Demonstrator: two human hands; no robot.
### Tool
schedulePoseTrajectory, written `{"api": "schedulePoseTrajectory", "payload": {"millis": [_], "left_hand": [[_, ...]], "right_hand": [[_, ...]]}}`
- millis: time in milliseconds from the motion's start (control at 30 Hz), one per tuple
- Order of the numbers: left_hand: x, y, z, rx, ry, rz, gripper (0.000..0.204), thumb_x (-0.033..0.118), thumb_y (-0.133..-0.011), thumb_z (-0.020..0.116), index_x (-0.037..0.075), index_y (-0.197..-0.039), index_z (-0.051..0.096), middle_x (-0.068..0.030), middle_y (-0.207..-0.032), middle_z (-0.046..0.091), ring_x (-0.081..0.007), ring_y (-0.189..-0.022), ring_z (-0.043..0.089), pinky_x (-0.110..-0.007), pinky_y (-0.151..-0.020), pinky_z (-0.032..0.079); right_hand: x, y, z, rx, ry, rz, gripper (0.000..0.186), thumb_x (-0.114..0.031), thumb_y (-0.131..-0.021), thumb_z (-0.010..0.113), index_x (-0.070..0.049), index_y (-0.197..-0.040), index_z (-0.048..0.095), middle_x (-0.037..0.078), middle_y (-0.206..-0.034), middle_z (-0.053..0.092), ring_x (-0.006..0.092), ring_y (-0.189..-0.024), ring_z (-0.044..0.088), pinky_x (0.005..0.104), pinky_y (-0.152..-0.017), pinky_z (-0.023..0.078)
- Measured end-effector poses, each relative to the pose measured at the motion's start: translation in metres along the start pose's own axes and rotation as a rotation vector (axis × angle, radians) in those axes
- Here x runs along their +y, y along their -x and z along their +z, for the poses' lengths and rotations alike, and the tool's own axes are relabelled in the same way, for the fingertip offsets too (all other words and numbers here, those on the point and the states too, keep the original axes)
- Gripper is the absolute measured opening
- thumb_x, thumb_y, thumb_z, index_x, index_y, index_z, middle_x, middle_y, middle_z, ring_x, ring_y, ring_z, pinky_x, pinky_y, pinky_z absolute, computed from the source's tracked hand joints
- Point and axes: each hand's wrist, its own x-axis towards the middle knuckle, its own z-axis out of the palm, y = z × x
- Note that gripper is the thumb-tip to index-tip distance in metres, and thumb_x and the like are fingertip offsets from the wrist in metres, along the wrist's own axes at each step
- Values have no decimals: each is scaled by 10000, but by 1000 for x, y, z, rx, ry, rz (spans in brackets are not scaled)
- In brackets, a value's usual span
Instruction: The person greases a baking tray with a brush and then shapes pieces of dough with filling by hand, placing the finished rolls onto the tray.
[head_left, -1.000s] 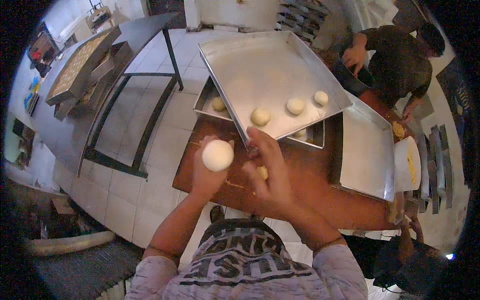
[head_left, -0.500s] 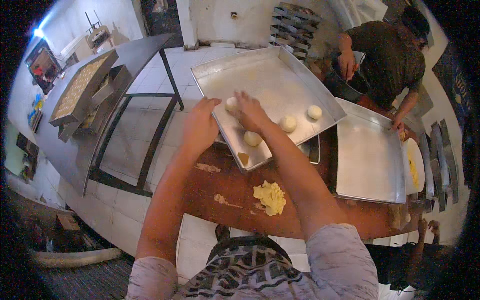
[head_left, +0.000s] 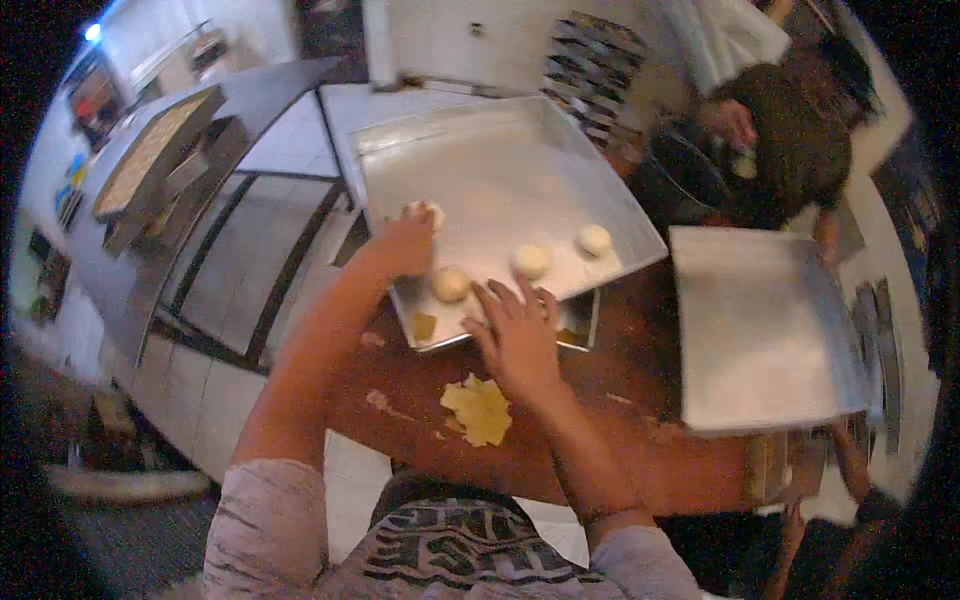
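Note:
My left hand (head_left: 404, 242) is at the left side of a large metal baking tray (head_left: 480, 150), its blurred fingers curled over a pale dough ball (head_left: 434, 214) that is partly hidden. Fingers apart and holding nothing, my right hand (head_left: 520, 335) reaches over the tray's near edge. Just left of its fingertips sits another dough ball (head_left: 451, 284). Two more, a middle dough ball (head_left: 531, 261) and a right dough ball (head_left: 594, 240), lie farther along the tray. A flattened yellow lump (head_left: 477, 408), soft-looking, rests on the brown table (head_left: 610, 440) below the tray.
A second metal tray (head_left: 760, 330) is on the right, close to a co-worker (head_left: 790, 140) with a dark bucket (head_left: 690, 170). Another person's arms (head_left: 850, 465) show at lower right. On the left, a grey table (head_left: 250, 110) bears stacked trays (head_left: 160, 155) of pale pieces.
My right hand has moved from the left-hand dough ball back toward the tray's near edge. My left hand now covers that ball. The view has shifted, and the right-hand tray looks tilted differently.

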Motion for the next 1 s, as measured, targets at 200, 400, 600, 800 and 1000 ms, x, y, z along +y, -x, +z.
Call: {"api": "schedulePoseTrajectory", "payload": {"millis": [200, 400, 600, 800, 1000], "left_hand": [[-99, 39, -30, 1021, 87, -83, 622, 368, -807, 579, 134, -1348, 381, -175, -1415, 312, -423, -1285, 287, -533, -1037, 269], [-368, 135, -39, 915, -225, -863, 695, 449, -780, 625, 40, -1302, 417, -133, -1368, 392, -402, -1295, 272, -540, -1045, 253], [-483, 188, -27, 718, -217, -879, 494, 384, -752, 655, 52, -1114, 592, -121, -1226, 525, -363, -1278, 313, -549, -1029, 269], [-480, 193, -37, 713, 3, -441, 212, 210, -704, 639, 38, -827, 646, -152, -908, 618, -327, -968, 531, -451, -864, 403], [-349, 225, -62, 574, 65, -138, 228, 252, -707, 688, 59, -818, 639, -144, -914, 597, -351, -1024, 489, -443, -929, 356]], "right_hand": [[22, 3, -6, -3, 15, -87, 447, -300, -872, 518, -89, -1264, 486, 106, -1249, 512, 299, -1238, 370, 447, -1037, 205], [7, -11, -49, 286, -663, 379, 398, -173, -915, 455, -29, -1287, 443, 116, -1234, 509, 248, -1097, 487, 367, -947, 372], [-92, -45, -39, 514, -865, 311, 391, -154, -912, 470, -2, -1272, 451, 91, -1072, 542, 179, -993, 514, 310, -873, 412], [-252, -202, 79, -293, -1024, 164, 516, -305, -920, 501, -29, -1338, 379, 127, -1128, 561, 197, -985, 550, 319, -836, 446], [-380, -291, 133, -583, -1734, 525, 788, -379, -801, 615, -110, -1418, 204, 156, -1341, 379, 285, -1087, 512, 376, -866, 461]]}}
